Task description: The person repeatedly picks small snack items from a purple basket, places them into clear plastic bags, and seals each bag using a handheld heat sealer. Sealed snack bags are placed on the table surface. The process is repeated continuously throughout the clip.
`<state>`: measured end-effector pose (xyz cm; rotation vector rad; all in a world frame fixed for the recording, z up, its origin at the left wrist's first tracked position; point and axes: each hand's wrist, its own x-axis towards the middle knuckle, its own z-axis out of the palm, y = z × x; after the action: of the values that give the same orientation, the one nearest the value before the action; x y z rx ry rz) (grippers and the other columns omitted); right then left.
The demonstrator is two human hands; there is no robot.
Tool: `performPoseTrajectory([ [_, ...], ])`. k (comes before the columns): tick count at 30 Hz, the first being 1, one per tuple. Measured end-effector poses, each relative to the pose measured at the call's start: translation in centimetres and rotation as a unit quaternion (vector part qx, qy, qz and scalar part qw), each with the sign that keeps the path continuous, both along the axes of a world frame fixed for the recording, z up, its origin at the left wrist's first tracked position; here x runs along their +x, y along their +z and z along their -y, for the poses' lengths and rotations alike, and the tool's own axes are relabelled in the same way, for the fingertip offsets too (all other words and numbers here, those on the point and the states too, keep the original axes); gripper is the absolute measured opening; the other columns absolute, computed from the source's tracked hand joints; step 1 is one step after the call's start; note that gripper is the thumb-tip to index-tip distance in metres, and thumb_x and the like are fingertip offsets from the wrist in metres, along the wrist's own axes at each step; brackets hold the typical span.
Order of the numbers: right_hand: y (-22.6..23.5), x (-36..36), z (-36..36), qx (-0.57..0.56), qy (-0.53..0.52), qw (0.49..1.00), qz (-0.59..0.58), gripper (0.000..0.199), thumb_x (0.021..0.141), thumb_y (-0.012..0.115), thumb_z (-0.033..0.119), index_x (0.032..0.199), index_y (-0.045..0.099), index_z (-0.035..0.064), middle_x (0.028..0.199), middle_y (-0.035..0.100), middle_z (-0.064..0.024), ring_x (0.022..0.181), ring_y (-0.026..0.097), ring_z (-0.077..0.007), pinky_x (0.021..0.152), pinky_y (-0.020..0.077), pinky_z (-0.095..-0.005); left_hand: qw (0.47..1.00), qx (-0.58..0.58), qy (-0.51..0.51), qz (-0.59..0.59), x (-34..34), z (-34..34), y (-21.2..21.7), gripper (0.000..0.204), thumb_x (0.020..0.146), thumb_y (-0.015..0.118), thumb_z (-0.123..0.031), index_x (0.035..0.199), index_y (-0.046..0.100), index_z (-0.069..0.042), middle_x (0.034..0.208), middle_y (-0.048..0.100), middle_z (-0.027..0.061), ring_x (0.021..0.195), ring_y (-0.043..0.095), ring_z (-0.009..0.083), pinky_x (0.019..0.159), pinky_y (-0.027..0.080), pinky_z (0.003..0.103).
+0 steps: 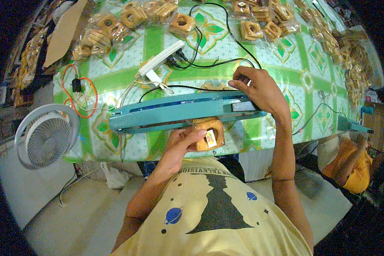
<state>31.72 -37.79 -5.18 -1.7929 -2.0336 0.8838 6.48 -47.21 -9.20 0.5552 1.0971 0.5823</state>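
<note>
While the left hand (179,143) pinched a clear plastic packet of square brown biscuits (209,133) at the worktop's (260,136) near edge, the right hand (260,89) pressed, fingers curled, on the long teal heat sealer (175,112) clamping the packet's top, bagged biscuits (251,30) lying beyond.

The sealer (183,112) lies across the near table (286,77) edge and blocks straight reach to the back. The right hand (260,89) presses its right end; the left hand (181,145) holds a packet (209,133) at its front, filling the gap there. Behind it, a power strip (162,59) and black cables (209,64) cross the middle, and orange wire (79,91) clutters the left. Packets (115,30) crowd the far edge and right side. Bare cloth shows right of the sealer. A fan (47,135) stands off the left corner.
</note>
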Motion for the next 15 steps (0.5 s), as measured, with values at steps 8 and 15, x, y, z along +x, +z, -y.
performPoseTrajectory([
  [8,0.22,-0.15,0.1,-0.004,-0.004,1.0,0.02,0.028,0.088,0.065,0.028,0.089,0.062,-0.0003,0.082,0.066,-0.0125,0.068,0.061,-0.0251,0.064,0.0478,-0.0371,1.0,-0.024,-0.006,0.013,0.03,-0.39,0.87,0.044,0.082,0.073,-0.033,0.108,0.066,0.002,0.099,0.069,0.0097,0.087,0.067,0.0151,0.082,0.054,0.03],
  [15,0.31,-0.23,0.13,-0.002,-0.005,1.0,0.024,0.028,0.088,0.065,0.027,0.088,0.061,-0.0004,0.083,0.066,-0.0129,0.07,0.062,-0.0267,0.065,0.048,-0.0374,1.0,-0.027,-0.001,0.0,-0.03,-0.35,0.86,0.044,0.082,0.074,-0.034,0.108,0.066,0.0,0.098,0.07,0.0087,0.085,0.067,0.0146,0.08,0.055,0.03],
])
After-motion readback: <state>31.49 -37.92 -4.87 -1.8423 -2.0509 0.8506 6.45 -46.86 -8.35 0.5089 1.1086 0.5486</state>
